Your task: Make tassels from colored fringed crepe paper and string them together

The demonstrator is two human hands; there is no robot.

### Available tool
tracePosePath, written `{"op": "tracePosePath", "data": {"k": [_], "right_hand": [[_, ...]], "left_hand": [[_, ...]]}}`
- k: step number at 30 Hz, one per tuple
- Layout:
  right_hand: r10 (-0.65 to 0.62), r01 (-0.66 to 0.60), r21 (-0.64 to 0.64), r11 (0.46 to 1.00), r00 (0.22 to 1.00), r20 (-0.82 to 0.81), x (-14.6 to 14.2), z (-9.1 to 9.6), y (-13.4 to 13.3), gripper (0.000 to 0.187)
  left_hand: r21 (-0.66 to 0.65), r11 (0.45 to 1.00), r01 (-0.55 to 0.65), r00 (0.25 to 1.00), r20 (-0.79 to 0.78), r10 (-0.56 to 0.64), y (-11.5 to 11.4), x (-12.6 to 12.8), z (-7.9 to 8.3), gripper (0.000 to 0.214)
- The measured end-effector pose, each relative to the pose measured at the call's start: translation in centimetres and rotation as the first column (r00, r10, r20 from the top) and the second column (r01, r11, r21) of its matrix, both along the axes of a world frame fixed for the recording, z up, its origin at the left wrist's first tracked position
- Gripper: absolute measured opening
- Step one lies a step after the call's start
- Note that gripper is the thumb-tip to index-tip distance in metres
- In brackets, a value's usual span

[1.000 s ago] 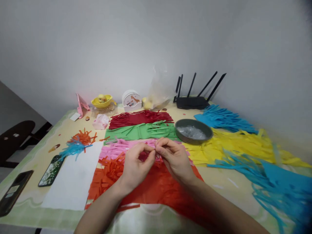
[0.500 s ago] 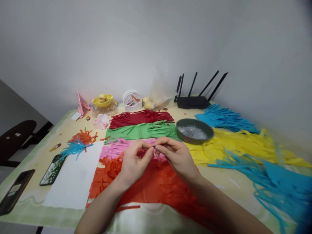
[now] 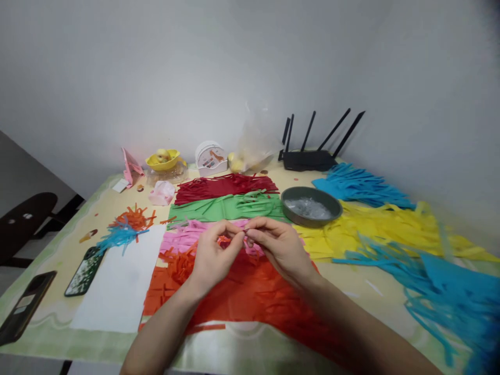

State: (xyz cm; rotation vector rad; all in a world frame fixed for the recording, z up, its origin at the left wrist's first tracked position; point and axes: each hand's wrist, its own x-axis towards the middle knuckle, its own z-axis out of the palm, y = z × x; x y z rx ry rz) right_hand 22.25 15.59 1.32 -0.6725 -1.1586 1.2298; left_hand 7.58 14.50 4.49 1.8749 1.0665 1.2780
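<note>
My left hand and my right hand meet fingertip to fingertip over the middle of the table. Both are closed in a pinch around something small and dark, too tiny to name. Below them lies orange-red fringed paper, partly covered by my forearms. Pink fringed paper shows just behind my hands, then a green fringed strip and a dark red one. A grey round bowl holding crumpled clear plastic stands beyond my right hand.
Yellow fringed paper and blue fringed paper spread across the right side. At left are a white sheet, two phones and orange and blue shreds. A black router and a yellow dish stand near the wall.
My hands keep their pinch at nearly the same spot, with the fingertips shifting only slightly. The whole view has moved a little.
</note>
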Motion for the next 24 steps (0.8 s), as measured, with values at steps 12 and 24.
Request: {"op": "tracePosePath", "data": {"k": [12,24], "right_hand": [[-0.02,0.014,0.04,0.999,0.985,0.172,0.8,0.6,0.2,0.019],[-0.089,0.042,0.177,0.983,0.959,0.268,1.2,1.6,-0.4,0.019]], "left_hand": [[-0.009,0.999,-0.047,0.996,0.075,0.048,0.5,0.0,-1.1,0.008],[0.043,0.999,-0.022,0.999,0.025,0.021,0.4,-0.1,-0.9,0.006]]}}
